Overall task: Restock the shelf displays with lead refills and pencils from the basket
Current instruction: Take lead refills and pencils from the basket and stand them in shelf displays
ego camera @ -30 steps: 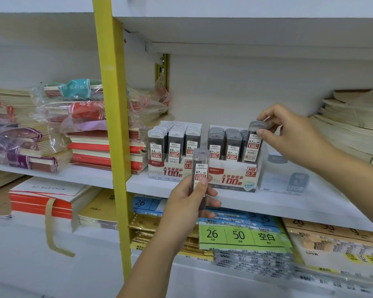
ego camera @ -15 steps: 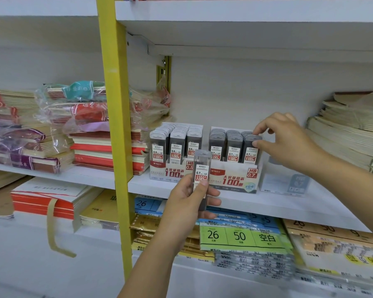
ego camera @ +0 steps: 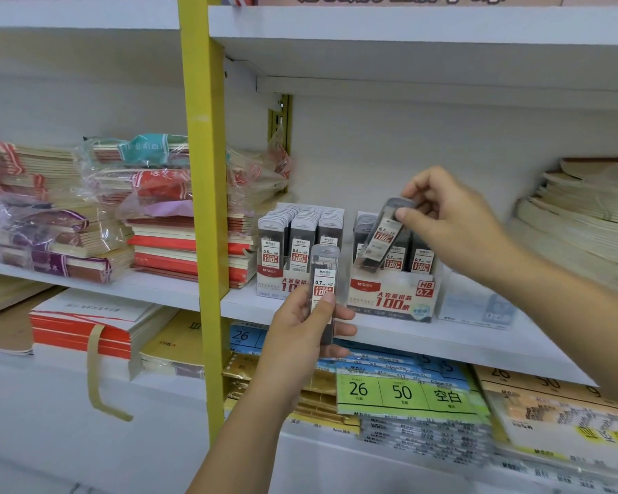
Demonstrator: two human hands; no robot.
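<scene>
Since half a second ago the right hand (ego camera: 454, 226) has risen off the box (ego camera: 389, 299) below it, pinching a tilted refill (ego camera: 382, 237) by the cap. Likely mid-placement: next, upright it into a gap. Meanwhile the left hand (ego camera: 300, 336) grips a spare refill (ego camera: 323, 276), sticking up past its thumb.

Left hand (ego camera: 297, 329) grips an upright refill case (ego camera: 323, 269), right hand (ego camera: 454, 222) (raised higher) pinches a tilted refill case (ego camera: 384, 237).

Single wide-angle head-worn view, close to the shelving.
It faces forward and slightly downward onto the white metal shelf (ego camera: 443, 338) nearby, with the yellow upright post (ego camera: 202, 208) left of centre.
</scene>
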